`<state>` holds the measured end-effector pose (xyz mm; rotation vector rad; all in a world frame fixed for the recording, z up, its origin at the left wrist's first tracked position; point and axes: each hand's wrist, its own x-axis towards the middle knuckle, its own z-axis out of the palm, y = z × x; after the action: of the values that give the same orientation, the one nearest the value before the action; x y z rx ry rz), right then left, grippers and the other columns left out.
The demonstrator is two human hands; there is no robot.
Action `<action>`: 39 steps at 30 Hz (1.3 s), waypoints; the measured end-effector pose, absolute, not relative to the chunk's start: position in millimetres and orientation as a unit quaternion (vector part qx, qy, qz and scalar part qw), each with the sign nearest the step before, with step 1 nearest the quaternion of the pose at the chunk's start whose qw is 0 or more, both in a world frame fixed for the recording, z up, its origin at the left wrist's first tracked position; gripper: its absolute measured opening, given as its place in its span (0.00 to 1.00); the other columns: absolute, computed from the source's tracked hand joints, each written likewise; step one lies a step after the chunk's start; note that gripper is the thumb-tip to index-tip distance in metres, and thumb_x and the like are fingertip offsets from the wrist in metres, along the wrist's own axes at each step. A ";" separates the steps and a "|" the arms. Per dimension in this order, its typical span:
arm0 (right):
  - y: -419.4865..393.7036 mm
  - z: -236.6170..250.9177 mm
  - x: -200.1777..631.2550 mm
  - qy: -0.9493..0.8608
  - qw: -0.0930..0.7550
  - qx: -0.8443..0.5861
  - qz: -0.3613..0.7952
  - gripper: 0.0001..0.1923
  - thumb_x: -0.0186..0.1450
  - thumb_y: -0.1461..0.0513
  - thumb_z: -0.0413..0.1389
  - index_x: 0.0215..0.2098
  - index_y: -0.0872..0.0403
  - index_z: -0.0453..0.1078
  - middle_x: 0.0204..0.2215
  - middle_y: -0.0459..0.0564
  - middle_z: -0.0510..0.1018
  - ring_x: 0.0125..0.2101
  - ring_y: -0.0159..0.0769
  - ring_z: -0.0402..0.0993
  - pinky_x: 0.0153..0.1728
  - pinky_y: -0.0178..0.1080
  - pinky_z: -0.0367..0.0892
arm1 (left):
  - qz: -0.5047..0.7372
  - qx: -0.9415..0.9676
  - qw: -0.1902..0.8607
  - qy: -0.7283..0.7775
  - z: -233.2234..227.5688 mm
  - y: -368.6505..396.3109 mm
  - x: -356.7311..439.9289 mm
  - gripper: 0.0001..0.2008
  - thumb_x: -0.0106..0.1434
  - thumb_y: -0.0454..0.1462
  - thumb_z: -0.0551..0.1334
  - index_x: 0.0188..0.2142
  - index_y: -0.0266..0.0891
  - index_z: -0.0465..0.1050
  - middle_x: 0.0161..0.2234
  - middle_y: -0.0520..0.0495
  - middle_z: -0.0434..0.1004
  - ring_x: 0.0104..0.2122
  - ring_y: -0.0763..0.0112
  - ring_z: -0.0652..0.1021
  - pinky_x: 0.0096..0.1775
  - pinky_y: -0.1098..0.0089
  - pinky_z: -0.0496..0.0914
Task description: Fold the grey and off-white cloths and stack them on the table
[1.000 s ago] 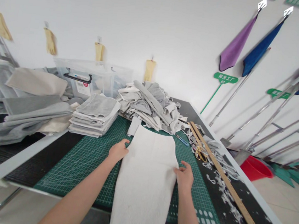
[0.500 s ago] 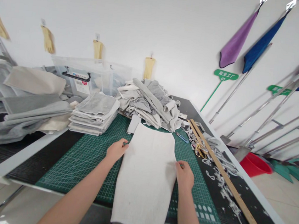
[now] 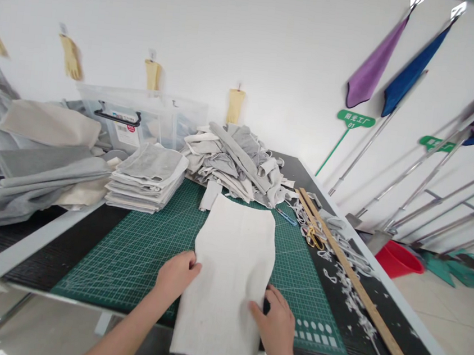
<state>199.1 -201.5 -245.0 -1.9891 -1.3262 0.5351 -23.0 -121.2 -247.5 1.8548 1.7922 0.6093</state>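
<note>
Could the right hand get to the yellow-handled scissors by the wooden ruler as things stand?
Probably yes. The right hand rests on the white cloth; only bare green mat lies between it and the scissors.

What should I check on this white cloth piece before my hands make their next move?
1. Left hand on the left edge of the white cloth piece: ok.
2. Right hand on its right edge: ok.
3. Cloth flat on the green cutting mat: ok at the far end; near end hangs past the table edge: not ok.
4. Scissors within reach at right: ok.
5. Wooden ruler off the cloth: ok.
6. Grip firmness of each hand: cannot tell.
</note>
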 end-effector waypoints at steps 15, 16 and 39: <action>-211.5 -225.2 196.1 -0.037 0.581 -0.445 0.681 0.10 0.45 0.61 0.57 0.26 0.58 0.70 0.26 0.50 0.76 0.30 0.41 0.71 0.35 0.40 0.64 | 0.366 0.226 0.821 0.375 -238.0 -144.4 -31.9 0.08 0.47 0.32 0.57 0.29 0.33 0.66 0.25 0.48 0.71 0.27 0.70 0.72 0.29 0.72 0.64; -212.1 -224.2 196.5 -0.035 0.592 -0.438 0.676 0.09 0.45 0.61 0.57 0.25 0.58 0.70 0.27 0.50 0.76 0.31 0.42 0.71 0.35 0.41 0.64 | 0.361 0.227 0.824 0.374 -239.2 -146.6 -32.5 0.08 0.46 0.32 0.57 0.29 0.33 0.66 0.25 0.49 0.70 0.26 0.71 0.71 0.28 0.72 0.64; -235.0 -227.6 212.8 -0.132 0.570 -0.554 0.592 0.47 0.38 0.61 0.62 0.54 0.49 0.47 0.23 0.44 0.75 0.25 0.37 0.71 0.29 0.39 0.63 | 0.338 0.565 0.426 0.620 -246.9 -151.7 -56.3 0.14 0.46 0.40 0.58 0.34 0.39 0.65 0.13 0.60 0.52 0.16 0.76 0.60 0.22 0.76 0.53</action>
<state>212.8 -235.0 -227.6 -1.3000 -0.3100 1.3903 -56.3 -151.7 -246.9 1.4127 1.5508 0.8447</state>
